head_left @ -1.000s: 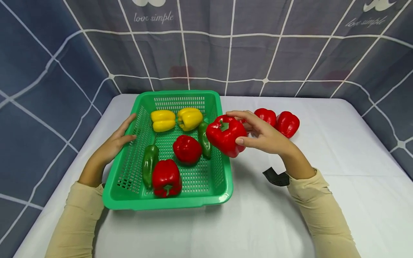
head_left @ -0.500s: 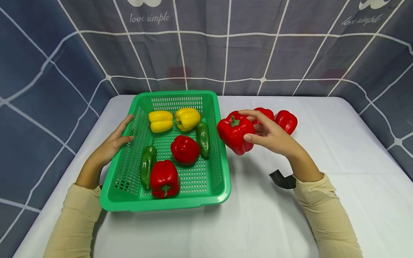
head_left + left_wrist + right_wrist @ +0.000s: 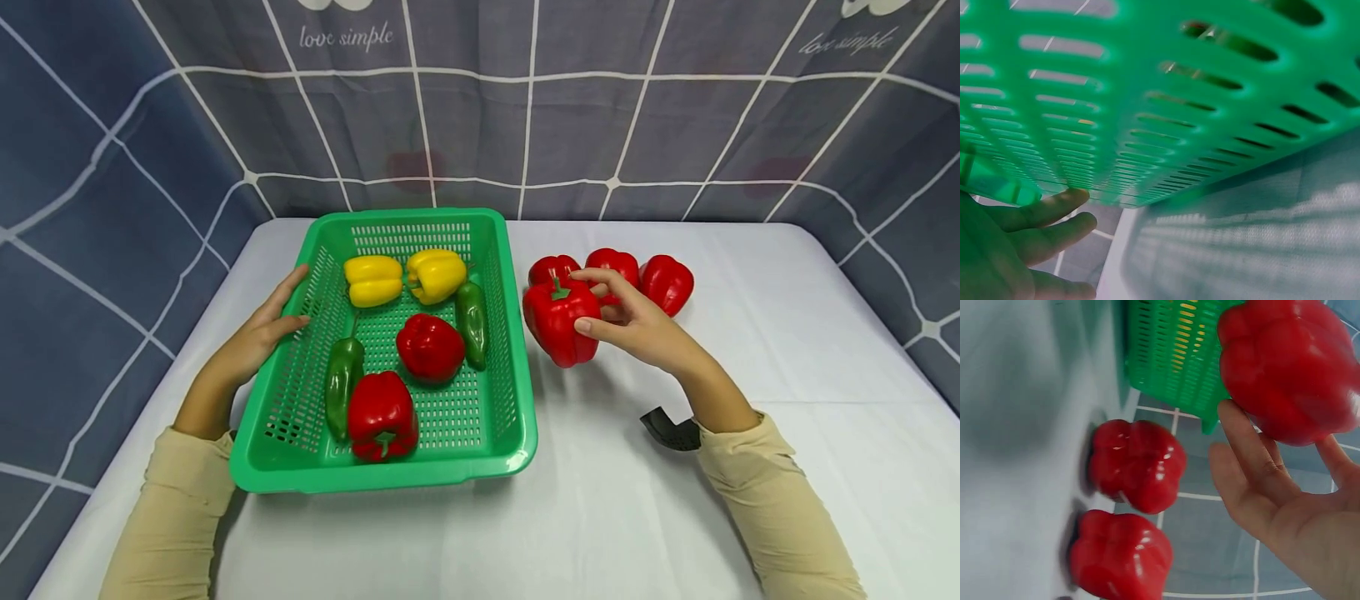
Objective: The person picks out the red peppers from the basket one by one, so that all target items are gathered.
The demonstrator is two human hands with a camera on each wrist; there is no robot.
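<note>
My right hand (image 3: 637,325) holds a red bell pepper (image 3: 557,323) between thumb and fingers, just right of the basket, its green stem upward. The right wrist view has this bell pepper (image 3: 1291,369) held off the white cloth. My left hand (image 3: 258,333) grips the left rim of a green slotted basket (image 3: 390,477); in the left wrist view several fingers (image 3: 1054,240) reach along its outer wall. Inside lie two red bell peppers, one at the front (image 3: 384,417) and one mid-basket (image 3: 431,348), two yellow bell peppers (image 3: 373,282) and two green chili peppers (image 3: 345,387).
Behind the right hand, three more red bell peppers (image 3: 667,285) lie in a row on the white tablecloth (image 3: 600,517). A black strap (image 3: 671,431) hangs at the right wrist. Grey checked fabric (image 3: 480,125) walls in the table's back and sides.
My right hand has drawn the bell pepper rightward, from over the basket's right rim to beside it. The red pepper behind shows more now. The left hand keeps its place on the rim.
</note>
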